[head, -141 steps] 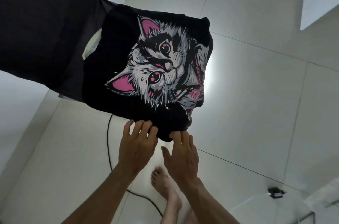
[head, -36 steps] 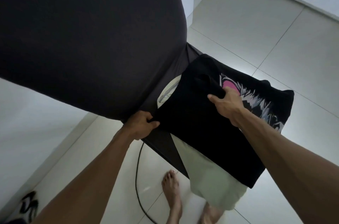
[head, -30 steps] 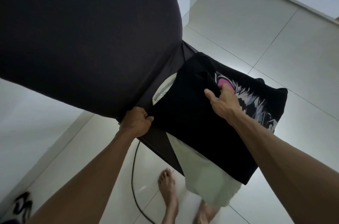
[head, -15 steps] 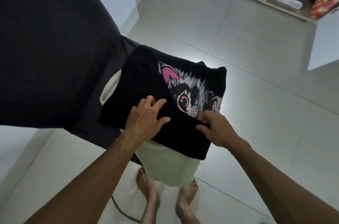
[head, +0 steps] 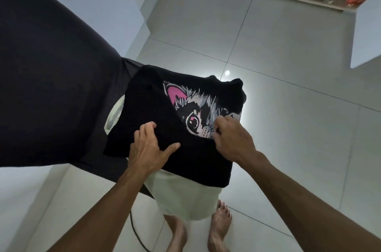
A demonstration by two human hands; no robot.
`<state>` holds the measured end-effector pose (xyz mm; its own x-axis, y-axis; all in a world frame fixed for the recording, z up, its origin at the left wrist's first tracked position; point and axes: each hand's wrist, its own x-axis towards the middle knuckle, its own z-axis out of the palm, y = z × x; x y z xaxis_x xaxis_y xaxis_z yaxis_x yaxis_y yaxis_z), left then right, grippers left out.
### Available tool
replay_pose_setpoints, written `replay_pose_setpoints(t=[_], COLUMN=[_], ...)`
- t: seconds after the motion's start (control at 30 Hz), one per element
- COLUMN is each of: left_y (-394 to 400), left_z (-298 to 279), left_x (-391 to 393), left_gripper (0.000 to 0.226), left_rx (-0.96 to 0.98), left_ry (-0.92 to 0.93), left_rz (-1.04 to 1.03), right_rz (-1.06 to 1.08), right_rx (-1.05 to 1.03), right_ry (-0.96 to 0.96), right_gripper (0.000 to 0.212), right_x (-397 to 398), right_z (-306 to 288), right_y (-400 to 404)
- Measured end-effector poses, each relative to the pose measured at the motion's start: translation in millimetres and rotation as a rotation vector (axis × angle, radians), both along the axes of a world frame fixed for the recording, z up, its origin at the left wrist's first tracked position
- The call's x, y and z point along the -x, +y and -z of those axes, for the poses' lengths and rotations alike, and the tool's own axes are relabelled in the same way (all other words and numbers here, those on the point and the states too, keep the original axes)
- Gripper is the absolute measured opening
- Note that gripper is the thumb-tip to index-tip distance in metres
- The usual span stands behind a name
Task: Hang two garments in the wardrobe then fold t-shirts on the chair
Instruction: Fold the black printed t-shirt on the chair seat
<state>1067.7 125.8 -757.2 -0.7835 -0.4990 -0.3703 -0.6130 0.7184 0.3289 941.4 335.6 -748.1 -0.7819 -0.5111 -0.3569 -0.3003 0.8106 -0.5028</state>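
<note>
One black cat-print t-shirt (head: 198, 128) lies half folded on the chair (head: 61, 86), over one pale garment (head: 185, 196). It looks soft, light and limp, best taken at folded edges. The left hand (head: 150, 148) presses flat, fingers spread; the right hand (head: 233, 138) pinches the fold.

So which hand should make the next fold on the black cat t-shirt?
Probably the right hand: it pinches the fold edge of the black cat t-shirt, while the left hand lies flat, pinning it.
</note>
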Motion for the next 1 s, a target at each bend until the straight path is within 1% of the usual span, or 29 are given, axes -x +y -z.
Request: replay_pose_setpoints(t=[0.07, 0.13, 0.2, 0.27, 0.3, 0.33, 0.37, 0.4, 0.43, 0.47, 0.5, 0.53, 0.57, 0.6, 0.63, 0.7, 0.73, 0.77, 0.8, 0.83, 0.9, 0.93, 0.97, 1.0], left_y=[-11, -26, -45, -64, -71, -78, -82, -86, -87, -89, -92, -93, -94, -95, -96, -98, -99, -100, -101, -101, -102, -103, -104, -104], left_z=[1, 2, 5, 9, 11, 14, 16, 19, 21, 24, 25, 27, 28, 28, 28, 27, 26, 25, 25, 25, 25, 25, 26, 25], left_x=[-5, -5, -2, 0, 1, 2, 2, 1, 1, 0, -2, -3, -4, -4, -4, -3, -1, 0, 1, 2, 2, 2, 2, 3], left_gripper=[0.058, 0.043, 0.040, 0.042, 0.044, 0.046, 0.047, 0.048, 0.048, 0.048, 0.048, 0.049, 0.050, 0.052, 0.055, 0.062, 0.065, 0.068, 0.070, 0.071, 0.072, 0.072, 0.072, 0.072], left_rx=[0.005, -0.043, -0.089, -0.120, -0.140, -0.161, -0.178, -0.193, -0.205, -0.214, -0.221, -0.226, -0.231, -0.237, -0.244, -0.258, -0.265, -0.272, -0.276, -0.276, -0.268, -0.266, -0.267, -0.270], left_ry=[0.046, 0.054, 0.035, 0.027, 0.026, 0.023, 0.025, 0.032, 0.045, 0.058, 0.070, 0.080, 0.087, 0.089, 0.082, 0.064, 0.058, 0.051, 0.045, 0.040, 0.036, 0.037, 0.035, 0.028], left_rz=[-0.050, -0.100, -0.119, -0.112, -0.112, -0.115, -0.120, -0.121, -0.116, -0.112, -0.109, -0.105, -0.102, -0.099, -0.096, -0.093, -0.091, -0.087, -0.085, -0.081, -0.073, -0.073, -0.071, -0.069], right_rz=[-0.009, -0.042, -0.079, -0.103, -0.113, -0.120, -0.104, -0.059, 0.043, 0.195, 0.371, 0.509, 0.565, 0.522, 0.383, 0.023, -0.116, -0.198, -0.213, -0.178, -0.016, 0.113, 0.288, 0.487], right_rx=[0.077, 0.115, 0.114, 0.055, 0.001, -0.044, -0.057, -0.032, 0.034, 0.105, 0.178, 0.243, 0.292, 0.300, 0.262, 0.070, -0.037, -0.130, -0.193, -0.207, -0.114, -0.021, 0.083, 0.192], right_ry=[0.005, 0.023, 0.047, 0.032, 0.040, 0.075, 0.131, 0.185, 0.202, 0.150, 0.054, -0.036, -0.081, -0.089, -0.056, 0.082, 0.160, 0.223, 0.274, 0.324, 0.389, 0.333, 0.212, 0.067], right_gripper=[0.026, 0.042, 0.063, 0.088, 0.095, 0.096, 0.087, 0.071, 0.051, 0.032, 0.020, 0.016, 0.018, 0.026, 0.041, 0.072, 0.082, 0.084, 0.076, 0.061, 0.026, 0.016, 0.011, 0.011], right_x=[0, 0, -1, -5, -7, -9, -9, -6, -1, 5, 12, 17, 19, 20, 16, 2, -6, -12, -17, -19, -18, -13, -4, 5], right_z=[-7, -11, -11, -7, -3, 3, 11, 17, 21, 24, 27, 29, 31, 28, 26, 22, 22, 22, 25, 27, 34, 33, 28, 23], right_y=[-33, -68, -102, -134, -145, -153, -158, -160, -158, -158, -157, -154, -150, -147, -144, -142, -143, -147, -152, -157, -164, -165, -165, -164])
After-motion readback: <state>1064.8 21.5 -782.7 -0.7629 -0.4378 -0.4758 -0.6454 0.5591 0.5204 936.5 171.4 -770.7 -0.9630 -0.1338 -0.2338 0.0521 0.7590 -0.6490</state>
